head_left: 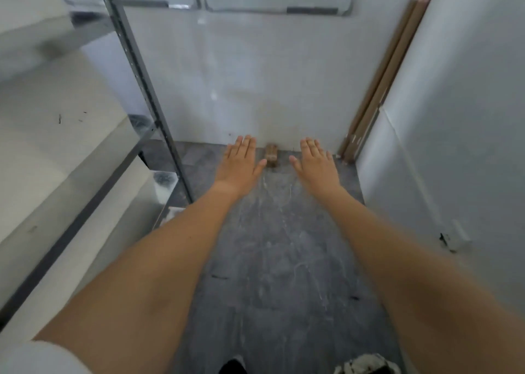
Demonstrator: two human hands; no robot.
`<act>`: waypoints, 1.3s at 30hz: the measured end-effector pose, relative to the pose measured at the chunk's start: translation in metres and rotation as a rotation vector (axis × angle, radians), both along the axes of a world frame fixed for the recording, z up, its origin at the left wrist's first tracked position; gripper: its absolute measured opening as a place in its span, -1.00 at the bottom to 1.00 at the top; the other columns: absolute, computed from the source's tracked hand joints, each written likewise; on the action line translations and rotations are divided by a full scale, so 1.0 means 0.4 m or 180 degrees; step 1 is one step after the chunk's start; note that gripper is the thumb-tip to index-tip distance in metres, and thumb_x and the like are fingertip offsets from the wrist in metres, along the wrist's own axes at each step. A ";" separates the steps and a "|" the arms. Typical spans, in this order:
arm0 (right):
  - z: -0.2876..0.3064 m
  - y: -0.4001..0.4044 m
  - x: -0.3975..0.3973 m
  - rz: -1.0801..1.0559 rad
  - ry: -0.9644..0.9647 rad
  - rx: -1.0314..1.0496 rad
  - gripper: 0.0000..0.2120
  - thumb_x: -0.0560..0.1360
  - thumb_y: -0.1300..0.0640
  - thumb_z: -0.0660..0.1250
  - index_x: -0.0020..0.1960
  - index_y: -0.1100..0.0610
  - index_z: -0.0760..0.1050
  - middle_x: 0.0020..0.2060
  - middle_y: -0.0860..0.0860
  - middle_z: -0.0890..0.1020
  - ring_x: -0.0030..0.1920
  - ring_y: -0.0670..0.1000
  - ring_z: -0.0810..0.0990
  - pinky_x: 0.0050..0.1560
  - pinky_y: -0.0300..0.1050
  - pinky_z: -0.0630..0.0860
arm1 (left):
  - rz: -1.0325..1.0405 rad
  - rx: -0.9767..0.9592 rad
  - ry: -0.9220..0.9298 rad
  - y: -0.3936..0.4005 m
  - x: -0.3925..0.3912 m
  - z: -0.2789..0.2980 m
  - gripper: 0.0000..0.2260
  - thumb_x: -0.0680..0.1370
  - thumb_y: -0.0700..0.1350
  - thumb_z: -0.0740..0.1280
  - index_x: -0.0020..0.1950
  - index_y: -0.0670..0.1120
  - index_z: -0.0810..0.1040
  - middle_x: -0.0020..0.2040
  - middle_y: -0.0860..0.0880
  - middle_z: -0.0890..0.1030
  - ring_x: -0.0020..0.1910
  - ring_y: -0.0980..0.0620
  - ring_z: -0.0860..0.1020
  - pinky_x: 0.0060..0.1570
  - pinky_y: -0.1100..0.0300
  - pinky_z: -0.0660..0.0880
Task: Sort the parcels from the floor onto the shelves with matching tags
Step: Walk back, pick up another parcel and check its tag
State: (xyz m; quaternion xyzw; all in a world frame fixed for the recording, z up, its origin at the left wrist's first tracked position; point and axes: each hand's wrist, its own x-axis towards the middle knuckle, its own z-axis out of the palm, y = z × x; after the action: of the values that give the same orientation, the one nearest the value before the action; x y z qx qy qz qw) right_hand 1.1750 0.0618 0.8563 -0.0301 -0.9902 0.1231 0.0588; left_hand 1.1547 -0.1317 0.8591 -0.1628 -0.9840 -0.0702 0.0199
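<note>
A small brown parcel (271, 155) lies on the grey floor against the far white wall. Both my arms stretch out toward it, palms down. My left hand (241, 162) hovers just left of the parcel, fingers flat and apart, holding nothing. My right hand (314, 163) hovers just right of it, also flat and holding nothing. Neither hand touches the parcel. A metal shelf unit (147, 89) with pale boards stands along the left side; no tags are readable on it.
Long brown cardboard strips (380, 81) lean in the far right corner. A white wall (454, 146) closes the right side, with a small fitting (454, 238) low on it. The grey marbled floor (278, 260) runs between shelf and wall.
</note>
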 end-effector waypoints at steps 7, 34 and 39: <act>-0.166 0.003 -0.149 0.0009 -0.0473 0.0077 -0.37 0.71 -0.11 0.02 0.65 0.20 0.00 0.65 0.09 0.06 0.65 0.06 -0.04 0.60 0.07 -0.07 | 0.0005 -0.0081 -0.0423 0.032 -0.147 -0.154 -0.38 0.72 0.13 -0.03 0.67 -0.17 -0.10 0.70 -0.10 -0.07 0.68 -0.05 -0.12 0.61 0.03 -0.19; -0.437 0.223 -0.837 -0.0043 -0.1228 -0.0225 -0.41 0.72 -0.08 -0.03 0.65 0.18 -0.02 0.65 0.07 0.03 0.65 0.06 -0.06 0.61 0.07 -0.10 | 0.0159 0.0079 -0.1366 0.229 -0.839 -0.403 -0.38 0.73 0.13 -0.04 0.67 -0.19 -0.08 0.69 -0.13 -0.07 0.68 -0.06 -0.13 0.61 0.03 -0.20; -0.429 0.286 -0.991 0.0075 -0.1225 -0.0273 -0.40 0.72 -0.08 -0.01 0.65 0.17 -0.03 0.66 0.07 0.02 0.65 0.06 -0.07 0.61 0.08 -0.10 | 0.0223 0.0235 -0.1309 0.324 -0.972 -0.401 -0.38 0.72 0.13 -0.04 0.68 -0.18 -0.09 0.69 -0.12 -0.07 0.68 -0.05 -0.13 0.61 0.04 -0.20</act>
State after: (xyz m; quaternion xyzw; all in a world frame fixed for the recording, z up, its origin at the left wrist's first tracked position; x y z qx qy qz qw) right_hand 0.7784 0.1763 0.6847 -0.0441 -0.9773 0.1578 -0.1343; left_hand 0.7658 -0.0020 0.6987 -0.1099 -0.9691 -0.1372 -0.1729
